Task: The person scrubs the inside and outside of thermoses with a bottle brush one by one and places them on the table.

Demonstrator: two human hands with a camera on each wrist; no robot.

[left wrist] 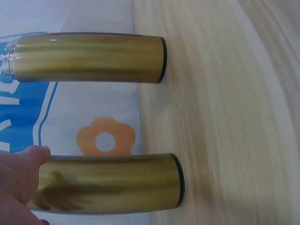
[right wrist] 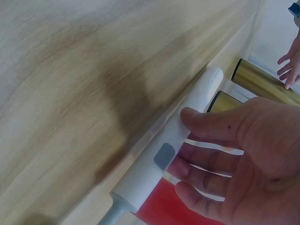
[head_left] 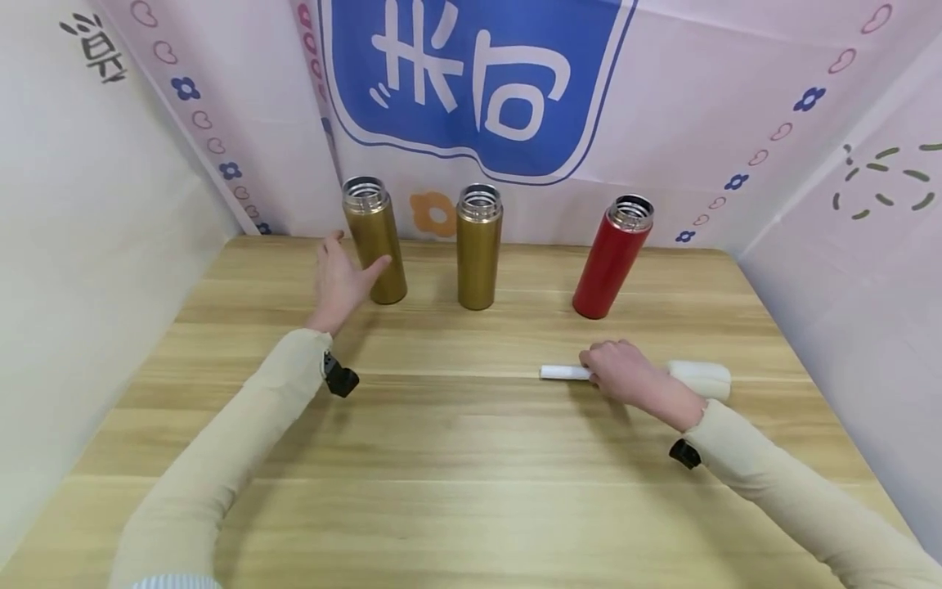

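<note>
My left hand (head_left: pixel 342 282) is at the left gold bottle (head_left: pixel 375 245), its thumb across the bottle's front and its fingers spread apart on the far left side. This bottle stands upright without a lid, its steel neck showing. With thumb and fingertips my right hand (head_left: pixel 625 375) pinches a white-handled tool (right wrist: pixel 140 183). A grey oval patch marks the handle, which narrows to a grey neck. In the head view, a rounded white head (head_left: pixel 699 379) shows on the tool's right end, behind my wrist.
A second lidless gold bottle (head_left: pixel 477 258) stands in the middle, and a lidless red bottle (head_left: pixel 611 262) stands to its right. Behind them hangs a printed cloth (head_left: pixel 272 131) at the back edge of the wooden table (head_left: pixel 412 474). White walls border both sides.
</note>
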